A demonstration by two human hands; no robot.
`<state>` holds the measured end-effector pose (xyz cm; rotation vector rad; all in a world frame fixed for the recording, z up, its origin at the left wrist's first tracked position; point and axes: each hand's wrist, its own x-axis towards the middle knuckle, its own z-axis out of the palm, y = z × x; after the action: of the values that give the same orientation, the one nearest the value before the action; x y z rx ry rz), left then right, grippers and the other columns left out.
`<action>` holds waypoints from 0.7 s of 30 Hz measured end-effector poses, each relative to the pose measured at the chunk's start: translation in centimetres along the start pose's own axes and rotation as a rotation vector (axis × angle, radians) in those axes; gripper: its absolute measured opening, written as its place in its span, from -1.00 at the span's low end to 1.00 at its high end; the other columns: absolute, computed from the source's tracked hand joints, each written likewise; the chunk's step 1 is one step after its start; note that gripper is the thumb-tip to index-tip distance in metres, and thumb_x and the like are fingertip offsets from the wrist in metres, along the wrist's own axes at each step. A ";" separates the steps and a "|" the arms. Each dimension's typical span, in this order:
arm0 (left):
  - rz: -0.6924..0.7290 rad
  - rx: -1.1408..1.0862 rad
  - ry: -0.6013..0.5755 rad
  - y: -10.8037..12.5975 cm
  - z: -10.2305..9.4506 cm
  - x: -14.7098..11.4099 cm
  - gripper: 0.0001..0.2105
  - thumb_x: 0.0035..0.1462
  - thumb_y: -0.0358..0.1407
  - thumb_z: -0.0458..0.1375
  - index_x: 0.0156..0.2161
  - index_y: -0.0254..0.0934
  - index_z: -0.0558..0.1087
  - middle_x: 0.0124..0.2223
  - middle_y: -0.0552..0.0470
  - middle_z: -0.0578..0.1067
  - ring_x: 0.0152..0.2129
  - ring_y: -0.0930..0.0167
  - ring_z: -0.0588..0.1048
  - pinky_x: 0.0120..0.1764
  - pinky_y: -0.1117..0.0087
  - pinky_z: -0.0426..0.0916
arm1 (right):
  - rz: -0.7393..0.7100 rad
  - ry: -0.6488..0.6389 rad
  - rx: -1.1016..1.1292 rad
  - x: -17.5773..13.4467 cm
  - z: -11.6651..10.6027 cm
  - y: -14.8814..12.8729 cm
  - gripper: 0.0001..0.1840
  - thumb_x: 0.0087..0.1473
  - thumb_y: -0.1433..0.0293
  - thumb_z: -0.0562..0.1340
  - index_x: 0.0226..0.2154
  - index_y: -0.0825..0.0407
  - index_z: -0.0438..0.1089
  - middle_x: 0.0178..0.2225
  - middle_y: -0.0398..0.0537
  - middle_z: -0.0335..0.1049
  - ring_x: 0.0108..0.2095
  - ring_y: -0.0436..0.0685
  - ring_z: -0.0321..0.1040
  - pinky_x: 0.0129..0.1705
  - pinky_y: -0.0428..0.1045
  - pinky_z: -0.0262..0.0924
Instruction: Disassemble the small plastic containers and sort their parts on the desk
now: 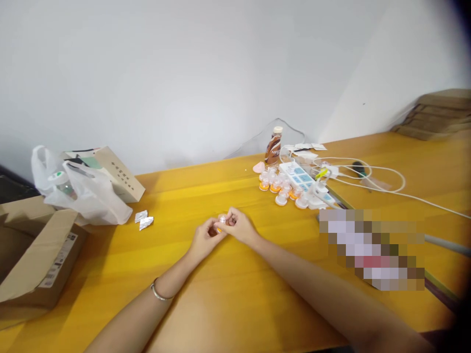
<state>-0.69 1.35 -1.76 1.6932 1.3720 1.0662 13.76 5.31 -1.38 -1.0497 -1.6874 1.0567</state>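
Our left hand (pixel 203 240) and right hand (pixel 241 228) are clamped on one small, roundish, clear-and-orange plastic piece (pixel 222 220) between the fingertips, and we think it could slip onto the yellow wooden table (pixel 176 196) below, being smooth-looking and tiny.

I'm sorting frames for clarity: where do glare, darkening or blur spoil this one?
Head view: pale sheen on the table at lower centre; right edge darkened; stacked cardboard at far right smeared; a pixelated patch masks part of the right side; the small item between left hand and right hand lacks crisp detail.
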 end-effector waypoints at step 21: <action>0.083 -0.026 -0.055 0.9 -0.1 -0.3 -0.73 -0.04 -0.32 0.18 -0.17 -0.34 0.47 -0.23 -0.01 0.54 -0.32 0.37 0.47 -0.22 0.45 0.34 | 0.038 -0.009 -0.022 -0.5 -0.6 -1.1 -0.60 -0.30 0.20 0.32 -0.62 -0.02 0.06 -0.70 -0.36 0.04 -0.65 -0.09 -0.05 -0.62 -0.15 -0.12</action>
<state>-0.40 0.92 -0.93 1.7610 1.2576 1.0712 14.20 4.63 -0.32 -1.0967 -1.6960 1.0701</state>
